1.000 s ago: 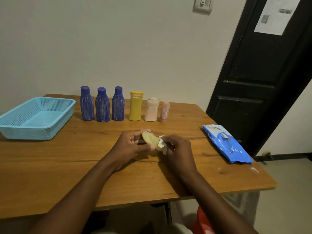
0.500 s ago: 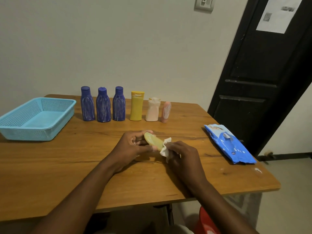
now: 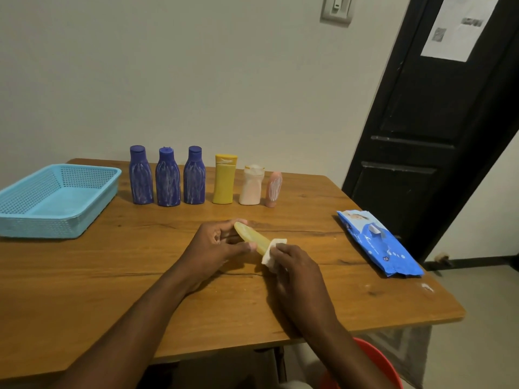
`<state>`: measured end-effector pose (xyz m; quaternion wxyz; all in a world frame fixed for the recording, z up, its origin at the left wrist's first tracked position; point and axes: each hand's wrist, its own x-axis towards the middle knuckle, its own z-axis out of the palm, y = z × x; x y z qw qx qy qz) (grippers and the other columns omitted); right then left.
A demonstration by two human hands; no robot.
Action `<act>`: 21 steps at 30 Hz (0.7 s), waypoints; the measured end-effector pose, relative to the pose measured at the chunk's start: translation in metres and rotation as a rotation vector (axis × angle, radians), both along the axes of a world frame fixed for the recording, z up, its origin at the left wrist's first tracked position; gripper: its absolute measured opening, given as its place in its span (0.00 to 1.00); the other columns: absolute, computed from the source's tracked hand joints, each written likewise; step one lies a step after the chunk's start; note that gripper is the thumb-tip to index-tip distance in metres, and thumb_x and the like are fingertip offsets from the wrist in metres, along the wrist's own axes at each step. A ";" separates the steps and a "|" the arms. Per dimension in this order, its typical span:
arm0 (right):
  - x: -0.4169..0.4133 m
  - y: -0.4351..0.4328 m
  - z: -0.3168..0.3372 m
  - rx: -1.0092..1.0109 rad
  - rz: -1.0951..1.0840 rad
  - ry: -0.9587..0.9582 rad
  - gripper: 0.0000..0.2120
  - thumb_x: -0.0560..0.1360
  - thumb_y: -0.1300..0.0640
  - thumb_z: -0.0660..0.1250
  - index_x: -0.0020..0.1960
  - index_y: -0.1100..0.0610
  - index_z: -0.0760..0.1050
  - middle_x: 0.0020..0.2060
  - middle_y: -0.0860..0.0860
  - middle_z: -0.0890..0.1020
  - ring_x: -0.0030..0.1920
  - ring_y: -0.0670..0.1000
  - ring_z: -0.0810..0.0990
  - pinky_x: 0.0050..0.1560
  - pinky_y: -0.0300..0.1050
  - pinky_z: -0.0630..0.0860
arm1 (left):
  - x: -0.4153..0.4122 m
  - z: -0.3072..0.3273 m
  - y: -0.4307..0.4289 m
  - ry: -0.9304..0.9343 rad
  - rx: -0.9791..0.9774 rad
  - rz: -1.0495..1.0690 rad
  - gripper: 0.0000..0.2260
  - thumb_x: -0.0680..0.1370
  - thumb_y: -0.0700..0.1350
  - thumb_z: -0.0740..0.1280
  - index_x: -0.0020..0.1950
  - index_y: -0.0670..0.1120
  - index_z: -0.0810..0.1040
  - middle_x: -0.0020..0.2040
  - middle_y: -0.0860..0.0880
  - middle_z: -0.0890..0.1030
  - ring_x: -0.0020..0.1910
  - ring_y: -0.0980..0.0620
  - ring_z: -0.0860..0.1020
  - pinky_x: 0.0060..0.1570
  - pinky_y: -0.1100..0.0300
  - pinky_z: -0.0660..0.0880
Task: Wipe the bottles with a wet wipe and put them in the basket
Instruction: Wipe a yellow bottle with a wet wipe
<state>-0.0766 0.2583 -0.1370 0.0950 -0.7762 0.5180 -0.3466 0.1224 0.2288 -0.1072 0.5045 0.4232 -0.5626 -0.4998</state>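
Note:
My left hand (image 3: 216, 245) grips a small pale yellow bottle (image 3: 251, 239) over the middle of the table. My right hand (image 3: 295, 265) pinches a white wet wipe (image 3: 271, 252) against the bottle's lower right end. Along the back stand three blue bottles smeared white (image 3: 167, 178), a yellow bottle (image 3: 224, 179), a pale pink bottle with a white cap (image 3: 250, 186) and a small pink tube (image 3: 273, 189). The light blue mesh basket (image 3: 92, 197) sits at the left with nothing in it.
A blue pack of wet wipes (image 3: 377, 242) lies near the table's right edge. The wooden table (image 3: 112, 276) stands against a wall, with a black door (image 3: 421, 136) to the right. Something red (image 3: 376, 360) shows below the table's front edge.
My right hand has slid the wipe down and to the right along the yellow bottle, baring more of the bottle. My left hand keeps its grip in the same place.

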 end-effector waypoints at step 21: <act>0.000 -0.008 0.004 -0.164 0.090 -0.157 0.14 0.75 0.63 0.74 0.58 0.50 0.83 0.55 0.44 0.84 0.57 0.41 0.81 0.56 0.44 0.81 | 0.003 -0.002 -0.003 -0.013 0.018 -0.021 0.21 0.72 0.35 0.77 0.64 0.47 0.81 0.54 0.50 0.87 0.55 0.53 0.85 0.50 0.60 0.82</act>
